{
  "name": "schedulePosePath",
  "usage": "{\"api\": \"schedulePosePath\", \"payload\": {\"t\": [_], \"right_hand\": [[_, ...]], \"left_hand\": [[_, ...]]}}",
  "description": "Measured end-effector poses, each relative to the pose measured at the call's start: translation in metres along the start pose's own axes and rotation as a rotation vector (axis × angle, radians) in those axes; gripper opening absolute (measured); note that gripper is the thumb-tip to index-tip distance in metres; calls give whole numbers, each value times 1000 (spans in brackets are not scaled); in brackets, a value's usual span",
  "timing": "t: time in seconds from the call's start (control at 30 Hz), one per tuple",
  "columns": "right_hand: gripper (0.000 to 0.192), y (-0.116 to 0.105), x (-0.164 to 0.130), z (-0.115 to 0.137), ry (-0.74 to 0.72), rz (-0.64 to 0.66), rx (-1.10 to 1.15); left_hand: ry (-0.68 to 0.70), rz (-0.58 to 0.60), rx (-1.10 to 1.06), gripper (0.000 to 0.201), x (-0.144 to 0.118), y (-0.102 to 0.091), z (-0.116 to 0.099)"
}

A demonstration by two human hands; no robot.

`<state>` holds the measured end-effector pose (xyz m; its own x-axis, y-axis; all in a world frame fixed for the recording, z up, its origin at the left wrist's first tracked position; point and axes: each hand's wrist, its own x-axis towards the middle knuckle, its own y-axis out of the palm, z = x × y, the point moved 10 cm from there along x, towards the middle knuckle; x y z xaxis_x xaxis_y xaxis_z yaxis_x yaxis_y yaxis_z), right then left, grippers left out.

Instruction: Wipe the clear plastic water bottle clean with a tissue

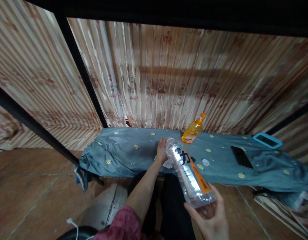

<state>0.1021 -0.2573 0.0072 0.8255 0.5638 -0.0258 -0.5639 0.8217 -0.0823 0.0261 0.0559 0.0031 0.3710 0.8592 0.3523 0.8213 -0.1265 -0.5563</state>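
Note:
A clear plastic bottle with a silver and orange label is tilted across in front of me, its neck pointing up and left. My right hand is closed around the base. At the neck, my left hand is closed against the bottle, its fingertips partly hidden behind it. Something white and crumpled, like tissue, shows just below that hand. To the right of the bottle a round white disc, like a cap, lies on the cloth. Behind it stands an orange pump bottle of yellow liquid.
A grey-blue patterned cloth covers the narrow table. On its right side lie a dark phone and a blue-framed device. Black metal posts rise at the left, with striped sheeting behind. A white cable shows at lower left.

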Motion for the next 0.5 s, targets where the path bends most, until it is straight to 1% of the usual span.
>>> {"api": "schedulePosePath", "payload": {"t": [0.17,0.3,0.43,0.5], "right_hand": [[124,4,-5,-1,34,7,19],[120,3,-7,0,11,-12,27],[116,0,-3,-3,-13,-21,28],[117,-1,1,-6,-19,-13,22]], "left_hand": [[6,1,1,17,0,-1,-4],[-6,28,23,18,0,2,-5],[-25,-2,-3,17,0,1,-3],[-30,-15,-21,18,0,1,-2]]}}
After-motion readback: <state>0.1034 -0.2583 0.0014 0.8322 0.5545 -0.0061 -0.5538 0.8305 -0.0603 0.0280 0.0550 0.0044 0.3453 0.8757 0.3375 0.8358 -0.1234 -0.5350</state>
